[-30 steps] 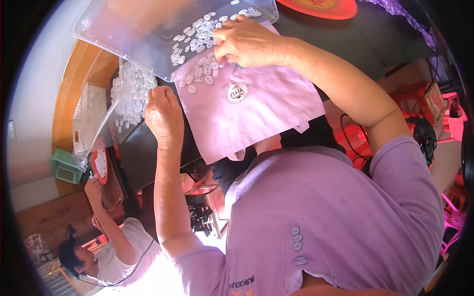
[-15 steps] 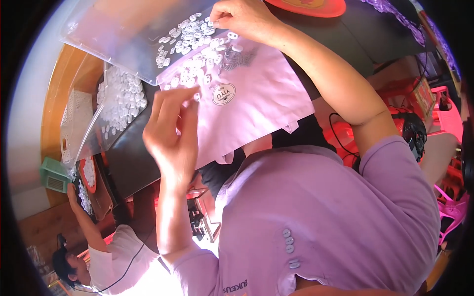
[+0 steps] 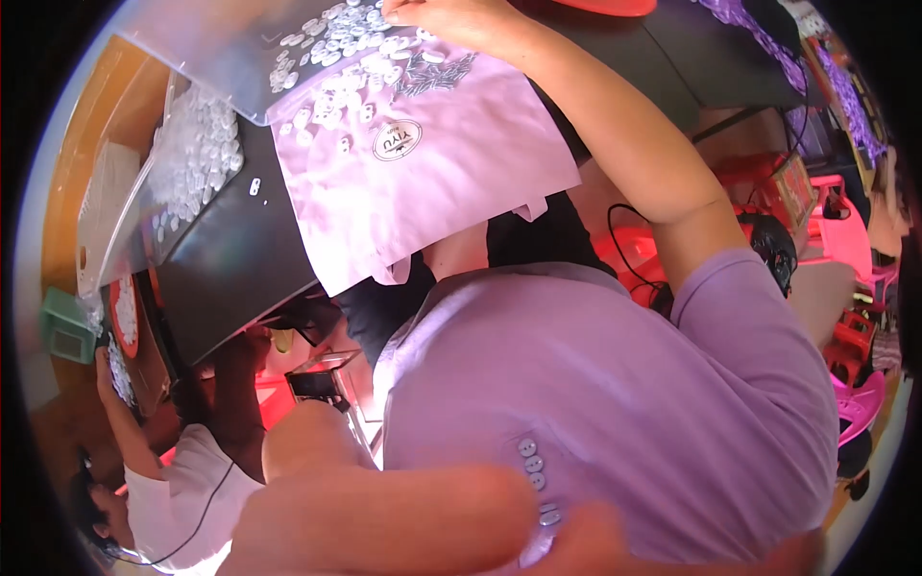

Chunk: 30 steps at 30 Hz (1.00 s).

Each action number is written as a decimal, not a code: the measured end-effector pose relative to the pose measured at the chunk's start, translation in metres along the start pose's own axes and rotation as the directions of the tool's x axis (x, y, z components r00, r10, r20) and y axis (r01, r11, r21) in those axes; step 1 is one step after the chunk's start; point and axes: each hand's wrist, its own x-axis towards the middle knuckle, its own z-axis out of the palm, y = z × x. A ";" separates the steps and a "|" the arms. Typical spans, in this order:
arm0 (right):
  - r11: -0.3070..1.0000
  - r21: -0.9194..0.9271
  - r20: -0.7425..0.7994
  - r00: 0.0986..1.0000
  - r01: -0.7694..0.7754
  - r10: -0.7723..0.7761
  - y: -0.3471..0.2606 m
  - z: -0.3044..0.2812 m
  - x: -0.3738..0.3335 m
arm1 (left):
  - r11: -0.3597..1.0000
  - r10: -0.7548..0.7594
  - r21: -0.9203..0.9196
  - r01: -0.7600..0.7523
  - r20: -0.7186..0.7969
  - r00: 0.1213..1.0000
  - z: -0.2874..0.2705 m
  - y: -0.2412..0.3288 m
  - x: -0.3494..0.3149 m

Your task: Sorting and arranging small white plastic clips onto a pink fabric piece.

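My left hand (image 3: 384,518) is raised close in front of my shirt at the bottom of the view, blurred by motion. Its thumb and fingers are too smeared to show whether something is between them. At the top edge, my right hand (image 3: 442,19) rests over small white oval plastic pieces with holes (image 3: 351,34), its fingers drawn together; whatever they grip is hidden. Beneath lies a pale pink cloth bag (image 3: 437,182) with a round emblem and handles, spread over the table edge and my lap. More white pieces and a pile of thin dark metal pins (image 3: 432,75) lie on it.
A clear plastic tray (image 3: 206,62) lies at the upper left. Left of the bag, a clear bag (image 3: 197,154) holds many white pieces; one loose piece (image 3: 254,186) is on the dark table (image 3: 235,259). A person (image 3: 178,490) works at lower left. A red plate (image 3: 615,6) is at the top.
My left hand has left the bag's left edge and come up close toward me. My right hand stays by the white pieces. The whole view has shifted slightly.
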 end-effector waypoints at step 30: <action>0.864 -0.407 0.184 0.953 0.297 -0.241 0.007 0.022 -0.015 | 0.585 -0.184 0.698 0.413 -0.382 0.906 -0.029 -0.101 -0.034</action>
